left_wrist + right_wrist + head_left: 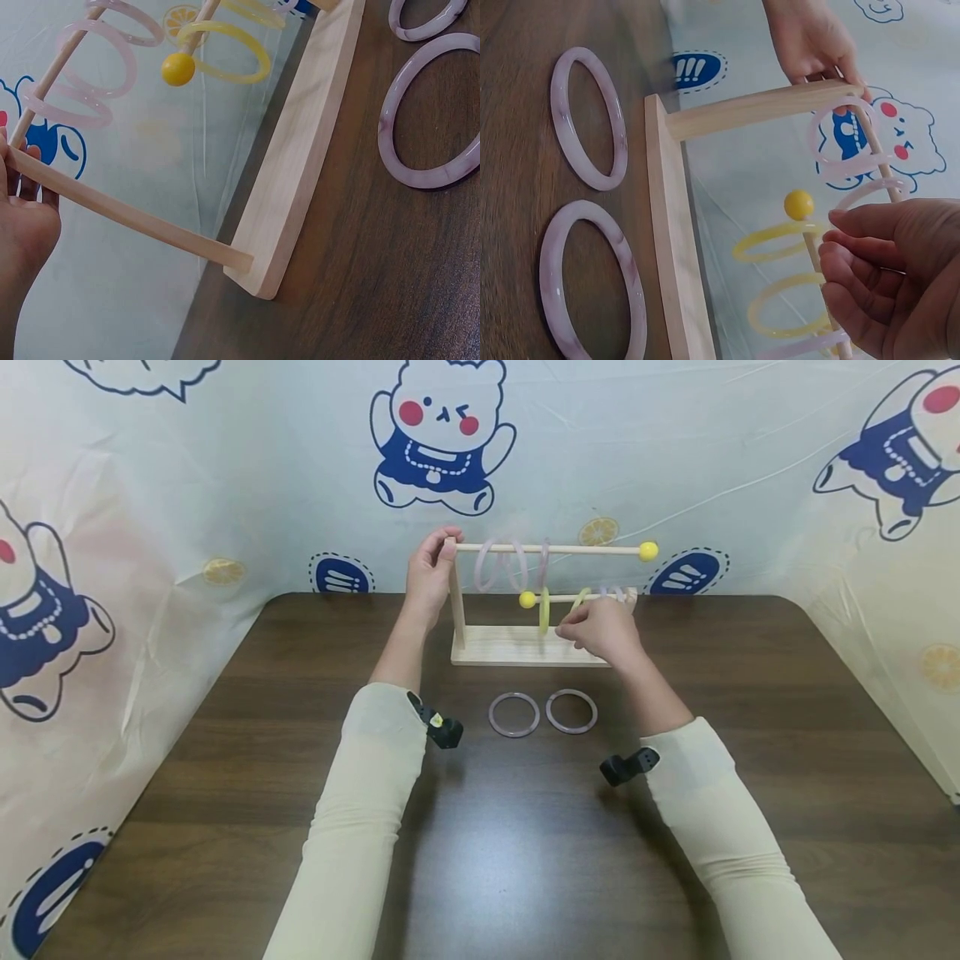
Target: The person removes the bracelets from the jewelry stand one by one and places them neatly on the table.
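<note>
My left hand [431, 575] holds the top of the left post of a wooden bangle stand [517, 647], where the upper rod joins it. My right hand [606, 628] is at the lower rod, its fingers loosely bent; in the right wrist view nothing shows pinched between thumb and forefinger. One yellow bangle [769, 244] hangs by the rod's yellow ball end, close to the fingertips. A second yellow bangle [784, 330] hangs farther along, partly behind the fingers. Pale pink bangles [97, 64] and a mauve bangle [544, 560] hang on the upper rod.
Two marbled lilac bangles, a left one [513, 715] and a right one [572, 712], lie flat on the brown table [487, 843] in front of the stand. Lilac bangles [611, 593] hang at the lower rod's right end. A printed curtain [300, 468] rises behind.
</note>
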`<state>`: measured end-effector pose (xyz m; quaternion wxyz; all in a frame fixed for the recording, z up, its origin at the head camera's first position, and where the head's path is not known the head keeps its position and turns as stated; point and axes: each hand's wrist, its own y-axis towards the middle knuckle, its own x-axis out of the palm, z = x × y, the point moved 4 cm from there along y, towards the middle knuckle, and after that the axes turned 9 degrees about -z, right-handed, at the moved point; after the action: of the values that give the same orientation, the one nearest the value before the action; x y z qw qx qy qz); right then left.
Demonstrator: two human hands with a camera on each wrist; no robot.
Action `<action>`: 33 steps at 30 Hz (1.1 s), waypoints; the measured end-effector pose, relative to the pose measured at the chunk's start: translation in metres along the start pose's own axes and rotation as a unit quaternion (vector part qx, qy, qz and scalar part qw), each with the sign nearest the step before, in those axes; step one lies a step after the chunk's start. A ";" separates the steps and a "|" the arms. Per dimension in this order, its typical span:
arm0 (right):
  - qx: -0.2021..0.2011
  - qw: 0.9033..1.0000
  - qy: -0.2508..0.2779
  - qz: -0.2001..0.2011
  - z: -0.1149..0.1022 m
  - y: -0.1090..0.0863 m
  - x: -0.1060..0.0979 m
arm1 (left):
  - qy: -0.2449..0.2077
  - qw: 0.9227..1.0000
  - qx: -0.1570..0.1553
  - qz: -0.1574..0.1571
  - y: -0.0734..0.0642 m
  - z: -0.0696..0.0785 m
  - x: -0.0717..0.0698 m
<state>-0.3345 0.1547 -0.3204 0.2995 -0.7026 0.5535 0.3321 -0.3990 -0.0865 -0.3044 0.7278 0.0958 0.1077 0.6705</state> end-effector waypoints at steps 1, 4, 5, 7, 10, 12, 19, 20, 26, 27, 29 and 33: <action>-0.003 1.000 0.002 0.008 -0.001 0.000 0.000 | -0.001 1.000 0.000 0.000 0.000 0.000 0.000; -0.010 0.999 0.009 0.037 -0.004 0.001 -0.001 | -0.002 1.000 0.002 -0.001 0.001 -0.001 -0.001; -0.009 0.999 0.016 0.045 -0.005 0.001 -0.001 | -0.003 1.000 0.001 -0.001 0.001 -0.002 -0.001; -0.007 0.998 0.033 0.061 -0.007 0.002 -0.002 | -0.004 1.000 0.002 -0.001 0.001 -0.002 -0.001; 0.003 0.994 0.064 0.083 -0.009 0.003 -0.003 | -0.004 1.000 0.004 -0.001 0.001 -0.002 -0.001; 0.003 0.992 0.074 0.100 -0.012 0.003 -0.004 | -0.006 1.000 0.004 -0.001 0.001 -0.001 -0.001; -0.012 0.981 0.096 0.167 -0.019 0.006 -0.007 | -0.007 1.000 -0.002 -0.006 0.002 -0.001 -0.001; -0.013 0.979 0.100 0.176 -0.019 0.006 -0.007 | -0.007 1.000 -0.003 -0.006 0.002 -0.001 -0.001; -0.023 0.973 0.135 0.186 -0.020 0.011 -0.007 | -0.008 1.000 0.005 -0.006 0.001 -0.001 -0.001; -0.024 0.972 0.142 0.183 -0.021 0.012 -0.006 | -0.008 1.000 0.006 -0.005 0.000 -0.001 -0.001; -0.029 0.971 0.157 0.178 -0.022 0.014 -0.005 | -0.009 1.000 0.009 -0.005 0.000 -0.001 0.000; -0.033 0.970 0.166 0.173 -0.024 0.016 -0.005 | -0.009 1.000 0.007 -0.003 0.000 0.000 0.000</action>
<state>-0.3476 0.1349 -0.3027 0.1182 -0.6506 0.6975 0.2760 -0.3993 -0.0866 -0.3048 0.7297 0.1073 0.1061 0.6669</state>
